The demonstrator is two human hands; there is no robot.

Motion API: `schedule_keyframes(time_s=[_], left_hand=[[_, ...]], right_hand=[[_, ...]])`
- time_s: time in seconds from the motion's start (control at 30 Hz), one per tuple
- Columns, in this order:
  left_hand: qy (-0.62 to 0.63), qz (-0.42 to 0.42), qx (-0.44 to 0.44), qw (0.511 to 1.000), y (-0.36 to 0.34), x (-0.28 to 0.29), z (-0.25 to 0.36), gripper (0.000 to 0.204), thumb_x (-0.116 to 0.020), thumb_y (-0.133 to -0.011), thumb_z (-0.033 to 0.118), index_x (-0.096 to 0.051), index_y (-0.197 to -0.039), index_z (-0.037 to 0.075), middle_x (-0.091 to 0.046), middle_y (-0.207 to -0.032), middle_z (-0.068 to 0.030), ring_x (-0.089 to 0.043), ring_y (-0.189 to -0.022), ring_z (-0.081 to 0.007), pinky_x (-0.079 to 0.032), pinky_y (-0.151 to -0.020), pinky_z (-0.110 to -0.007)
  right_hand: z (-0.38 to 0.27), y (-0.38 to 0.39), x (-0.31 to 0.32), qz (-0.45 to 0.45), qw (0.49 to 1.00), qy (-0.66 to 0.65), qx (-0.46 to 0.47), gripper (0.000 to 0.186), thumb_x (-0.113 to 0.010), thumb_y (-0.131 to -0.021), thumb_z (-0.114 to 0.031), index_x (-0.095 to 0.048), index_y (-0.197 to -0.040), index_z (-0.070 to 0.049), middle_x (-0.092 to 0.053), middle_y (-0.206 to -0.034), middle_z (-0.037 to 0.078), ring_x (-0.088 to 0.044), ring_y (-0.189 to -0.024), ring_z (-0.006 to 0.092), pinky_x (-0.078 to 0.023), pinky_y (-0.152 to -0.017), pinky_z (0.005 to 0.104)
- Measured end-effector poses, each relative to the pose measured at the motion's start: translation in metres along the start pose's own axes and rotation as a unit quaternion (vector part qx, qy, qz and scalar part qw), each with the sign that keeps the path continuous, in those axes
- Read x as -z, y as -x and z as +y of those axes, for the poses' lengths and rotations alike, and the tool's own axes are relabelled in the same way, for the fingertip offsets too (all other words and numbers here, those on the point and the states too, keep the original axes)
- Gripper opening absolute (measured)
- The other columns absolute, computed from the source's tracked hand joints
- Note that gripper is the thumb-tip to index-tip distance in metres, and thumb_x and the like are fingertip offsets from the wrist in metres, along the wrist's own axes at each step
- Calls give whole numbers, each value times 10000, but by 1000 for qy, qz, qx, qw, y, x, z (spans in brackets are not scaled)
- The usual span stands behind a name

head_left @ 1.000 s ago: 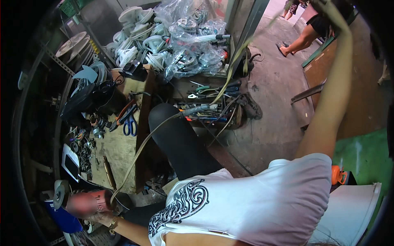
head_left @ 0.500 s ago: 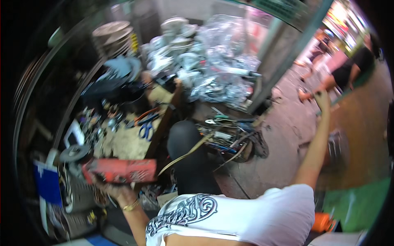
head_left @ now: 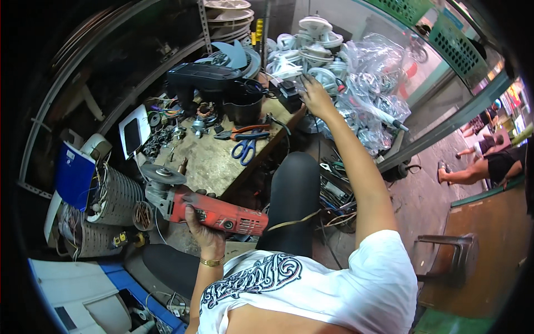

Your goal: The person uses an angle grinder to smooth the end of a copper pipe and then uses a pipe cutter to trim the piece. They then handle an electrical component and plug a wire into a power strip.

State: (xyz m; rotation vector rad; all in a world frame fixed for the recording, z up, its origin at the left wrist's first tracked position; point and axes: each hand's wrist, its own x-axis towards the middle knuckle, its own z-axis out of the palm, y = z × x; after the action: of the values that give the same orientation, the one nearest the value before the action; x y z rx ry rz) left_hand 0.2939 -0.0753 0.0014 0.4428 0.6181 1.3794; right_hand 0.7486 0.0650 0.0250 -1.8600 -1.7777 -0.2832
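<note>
The grey, round abrasive disc [head_left: 169, 176] is likely brittle. The left grip [head_left: 204, 229] clasps the red angle grinder [head_left: 214, 211] beside the wooden worktop [head_left: 208, 166]; the tool is probably heavy, best held around its rigid, vented casing [head_left: 247, 219]. The right grip [head_left: 317, 100] is beside a black box [head_left: 286, 98]; its closure cannot be determined.

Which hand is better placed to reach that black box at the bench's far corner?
Probably the right hand: it is stretched out beside the black box, though whether they touch is unclear. The left hand is farther away and grips the red angle grinder.
</note>
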Motion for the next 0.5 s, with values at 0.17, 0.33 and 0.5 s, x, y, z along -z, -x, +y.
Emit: schedule_keyframes(time_s=[0.17,0.33,0.5], left_hand=[[0,16,-2,1000,-5,31,2,584,-716,-882,449,-532,-1275,58,-627,-1147,-90,-629,-1061,-218,-543,-934,-400],[-39,78,-40,995,-6,40,6,596,-687,-892,491,-535,-1281,67,-645,-1161,-94,-645,-1049,-233,-550,-923,-405],[-15,74,-25,997,-15,48,1,587,-731,-874,433,-514,-1279,67,-640,-1149,-102,-650,-1034,-238,-556,-916,-407]], right_hand=[[-3,-40,-80,-128,977,166,-29,754,-469,-993,-474,-251,-1549,-14,-215,-1632,171,-161,-1517,365,-184,-1169,654],[-7,-51,-128,-161,975,145,-44,801,-415,-992,-552,-255,-1544,6,-202,-1624,223,-151,-1521,369,-126,-1192,626],[15,-50,-127,-121,968,218,12,743,-425,-1003,-519,-296,-1531,-11,-288,-1598,200,-247,-1489,376,-226,-1152,652]])
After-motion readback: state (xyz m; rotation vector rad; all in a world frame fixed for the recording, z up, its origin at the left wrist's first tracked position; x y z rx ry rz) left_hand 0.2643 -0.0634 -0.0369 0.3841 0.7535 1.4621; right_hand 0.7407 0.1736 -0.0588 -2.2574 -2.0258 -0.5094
